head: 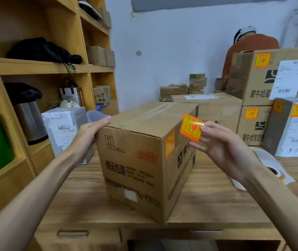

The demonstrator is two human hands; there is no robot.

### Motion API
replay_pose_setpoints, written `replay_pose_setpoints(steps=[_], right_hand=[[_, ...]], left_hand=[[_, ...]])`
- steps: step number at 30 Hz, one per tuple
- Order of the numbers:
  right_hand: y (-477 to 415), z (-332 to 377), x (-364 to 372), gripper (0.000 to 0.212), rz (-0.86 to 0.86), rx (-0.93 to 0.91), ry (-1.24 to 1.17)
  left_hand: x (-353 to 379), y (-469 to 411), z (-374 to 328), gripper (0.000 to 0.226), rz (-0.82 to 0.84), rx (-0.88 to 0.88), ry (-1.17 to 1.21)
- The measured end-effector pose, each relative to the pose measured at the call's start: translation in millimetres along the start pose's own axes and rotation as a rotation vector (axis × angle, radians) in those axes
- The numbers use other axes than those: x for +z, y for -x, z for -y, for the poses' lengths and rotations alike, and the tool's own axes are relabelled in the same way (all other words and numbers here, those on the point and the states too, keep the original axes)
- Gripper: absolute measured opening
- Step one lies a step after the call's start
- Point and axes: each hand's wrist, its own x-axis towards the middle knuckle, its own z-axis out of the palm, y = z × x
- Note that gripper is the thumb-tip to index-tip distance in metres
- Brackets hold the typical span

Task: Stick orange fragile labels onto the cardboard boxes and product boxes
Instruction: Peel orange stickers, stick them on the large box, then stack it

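Observation:
A large cardboard box [141, 160] stands on the wooden table [207, 201] in front of me, one corner turned toward me. An orange fragile label [169, 144] is stuck on its right face near the top corner. My left hand [88, 134] rests on the box's upper left edge, fingers fairly straight. My right hand [222, 144] pinches a loose orange fragile label [190, 127] by its right edge, in the air just right of the box's top right corner.
Labelled cartons [256, 77] and a grey product box [291, 127] are stacked at the right. A label roll [271, 169] lies behind my right wrist. A grey box [66, 129] and wooden shelves [36, 69] stand left. A person in orange [249, 46] sits at the back.

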Motion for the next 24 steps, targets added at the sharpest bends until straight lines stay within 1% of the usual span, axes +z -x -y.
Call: replay_pose_setpoints(steps=[2,4,5,6,7,8,9,10,11,13,14,15,17,19,20,22,24], right_hand=[[-14.2,-2.3,2.1,0.022,0.008,0.024,-0.072],[-28.5,-4.6,3.6,0.013,0.012,0.051,-0.132],[-36.2,-5.7,3.6,0.019,0.015,0.07,-0.162],[-44.4,-7.3,2.8,0.032,0.025,0.09,-0.194],[-51.2,-7.8,3.2,0.049,0.024,0.118,-0.222],[-57.2,-8.4,2.5,0.06,0.019,0.142,-0.251],[-60.8,-8.1,1.7,0.062,0.019,0.154,-0.281],[-63.3,-8.3,-0.9,0.059,0.024,0.153,-0.307],[-64.0,-8.0,-3.2,0.056,0.027,0.151,-0.322],[-56.9,-6.8,-7.8,0.057,0.035,0.139,-0.299],[-50.3,-5.4,-10.0,0.057,0.067,0.121,-0.276],[-41.9,-3.5,-11.7,0.05,0.1,0.096,-0.238],[-26.9,-2.3,-15.6,0.026,0.158,0.045,-0.154],[-16.8,-2.4,-15.5,0.01,0.213,0.011,-0.052],[-14.1,-2.5,-13.8,0.003,0.211,-0.002,-0.001],[-15.2,-4.1,-13.3,0.02,0.178,-0.037,0.072],[-20.4,-4.3,-11.2,0.027,0.16,-0.049,0.089]], left_hand=[[-0.9,13.1,-4.5,0.058,0.011,0.014,-0.013],[1.3,24.3,-9.4,0.05,0.015,0.037,-0.056],[3.0,28.5,-11.1,0.045,0.017,0.048,-0.076],[4.1,30.6,-10.3,0.042,0.028,0.057,-0.086],[4.7,32.2,-9.5,0.043,0.035,0.066,-0.087],[4.4,32.8,-7.3,0.052,0.03,0.074,-0.082],[3.7,33.5,-5.2,0.064,0.015,0.085,-0.075],[2.8,34.0,-2.5,0.072,0.006,0.104,-0.079],[2.0,35.0,-0.6,0.076,0.011,0.135,-0.102],[0.0,35.6,3.2,0.074,0.03,0.185,-0.171],[-0.4,35.5,3.9,0.072,0.027,0.196,-0.186],[-0.7,34.9,4.6,0.072,0.019,0.199,-0.191],[0.9,31.5,5.4,0.071,0.013,0.202,-0.199],[3.4,27.3,7.9,0.071,0.017,0.213,-0.196],[5.3,24.8,9.6,0.072,0.016,0.214,-0.194],[10.9,19.3,11.9,0.073,0.015,0.217,-0.189],[17.4,14.1,11.9,0.07,0.013,0.217,-0.173]])
